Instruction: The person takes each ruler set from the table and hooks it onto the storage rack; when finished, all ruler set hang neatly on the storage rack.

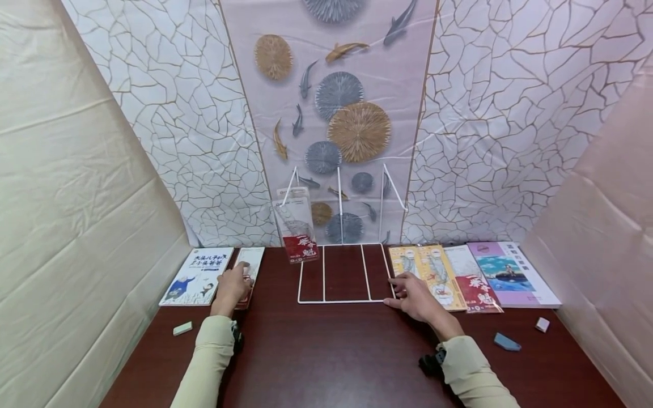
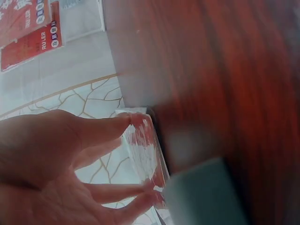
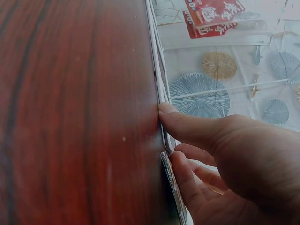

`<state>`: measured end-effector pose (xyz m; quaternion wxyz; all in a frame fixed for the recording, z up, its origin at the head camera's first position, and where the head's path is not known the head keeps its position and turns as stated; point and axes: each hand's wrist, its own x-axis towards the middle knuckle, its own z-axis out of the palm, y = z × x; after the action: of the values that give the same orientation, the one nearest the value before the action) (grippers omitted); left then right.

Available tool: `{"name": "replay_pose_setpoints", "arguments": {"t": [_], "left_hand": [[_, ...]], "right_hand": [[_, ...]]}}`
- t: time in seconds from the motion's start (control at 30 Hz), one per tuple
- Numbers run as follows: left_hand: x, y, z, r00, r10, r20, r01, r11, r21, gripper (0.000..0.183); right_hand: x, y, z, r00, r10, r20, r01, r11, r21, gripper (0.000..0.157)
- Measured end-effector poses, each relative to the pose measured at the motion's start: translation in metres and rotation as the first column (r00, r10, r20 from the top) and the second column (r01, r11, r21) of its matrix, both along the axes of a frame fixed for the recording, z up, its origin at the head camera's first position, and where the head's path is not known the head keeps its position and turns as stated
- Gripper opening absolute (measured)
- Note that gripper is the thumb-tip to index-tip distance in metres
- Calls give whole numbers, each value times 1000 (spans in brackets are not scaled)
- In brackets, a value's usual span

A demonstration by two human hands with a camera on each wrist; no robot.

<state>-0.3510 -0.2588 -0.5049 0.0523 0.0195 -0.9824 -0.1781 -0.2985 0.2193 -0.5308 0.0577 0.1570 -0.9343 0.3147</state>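
Note:
At the left, my left hand (image 1: pixel 232 288) holds a ruler packet (image 1: pixel 255 258) with a red lower part by its edges. The left wrist view shows thumb and fingers on opposite sides of its shiny wrapper (image 2: pixel 144 150). Toward the right, my right hand (image 1: pixel 415 297) pinches the front right corner of a white wire rack (image 1: pixel 336 302). Its thumb (image 3: pixel 168 108) lies on the front wire, with the other fingers round the corner. Ruler packets (image 1: pixel 301 246) with red lower parts hang from the rack's left arm, one behind another.
A white picture book (image 1: pixel 196 277) lies left of the left hand. Yellow packets (image 1: pixel 439 277), another red ruler packet (image 1: pixel 476 292) and a purple-edged book (image 1: pixel 515 275) lie at the right. Erasers are near the front: pale green (image 1: pixel 182 328), blue (image 1: pixel 507 341) and white (image 1: pixel 542 324).

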Motion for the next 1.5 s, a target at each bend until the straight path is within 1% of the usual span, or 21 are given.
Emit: {"name": "replay_pose_setpoints", "arguments": {"t": [0.07,0.17,0.23,0.3,0.4,0.5,0.63,0.73,0.8,0.9,0.93,1.0,1.07,1.17,1.23,1.3,1.33,1.4,1.43,1.47,1.5], "left_hand": [[0,0,0,1000,14,-15,-13,999,30,57],[1,-2,0,998,47,-36,-42,988,149,67],[0,-4,0,995,68,-72,-50,972,228,71],[-1,-6,0,988,81,-134,-42,961,272,73],[-3,-9,2,961,109,-254,-27,952,305,75],[-1,-10,6,930,142,-338,-22,942,334,72],[4,-10,15,901,200,-385,-33,917,398,57],[10,-10,21,894,236,-380,-37,885,464,45],[14,-9,24,899,245,-363,-24,856,517,41],[21,-8,26,912,252,-324,-13,806,591,40],[23,-7,26,913,258,-318,-10,791,612,40],[27,-5,27,910,267,-319,11,751,660,40],[31,-3,29,898,277,-341,48,710,703,40],[39,5,33,884,266,-385,143,629,764,40],[45,11,37,875,246,-417,212,579,787,40],[50,19,40,867,216,-449,288,518,805,41],[53,23,42,862,199,-466,322,496,807,41],[58,33,46,844,164,-510,401,439,804,41],[60,38,48,836,141,-530,435,418,797,40],[62,44,50,826,115,-552,468,406,785,40],[63,49,50,817,83,-570,496,402,769,39]], "right_hand": [[0,-1,0,1000,-1,2,1,1000,-3,60],[-2,-2,-1,1000,0,-12,0,1000,0,59],[-2,-2,-1,1000,4,-19,-4,1000,0,59],[-3,-3,-1,1000,6,-24,-6,1000,6,60],[-3,-4,0,1000,9,-13,-9,1000,7,60],[-2,-5,0,1000,5,-4,-5,1000,5,60],[-1,-5,0,1000,3,-2,-3,1000,-4,60],[0,-5,1,1000,2,1,-2,1000,-10,60],[0,-5,1,1000,4,1,-4,1000,-10,60],[1,-4,2,1000,0,5,0,1000,-6,59],[1,-4,3,1000,-3,10,3,1000,-8,58],[1,-4,3,1000,0,12,0,1000,-8,58],[2,-3,3,1000,2,12,-1,1000,-9,59],[2,-1,2,1000,2,7,-2,1000,-7,59],[1,-2,1,1000,1,9,-1,1000,-12,59],[1,-2,0,1000,-2,15,2,1000,-18,58],[1,-2,0,1000,-3,20,4,1000,-21,58],[1,-2,0,1000,-6,27,7,1000,-24,58],[1,-2,0,1000,-8,28,8,1000,-23,58],[1,-2,1,1000,-10,29,11,1000,-24,59],[1,-2,1,1000,-11,29,12,1000,-23,59]]}}
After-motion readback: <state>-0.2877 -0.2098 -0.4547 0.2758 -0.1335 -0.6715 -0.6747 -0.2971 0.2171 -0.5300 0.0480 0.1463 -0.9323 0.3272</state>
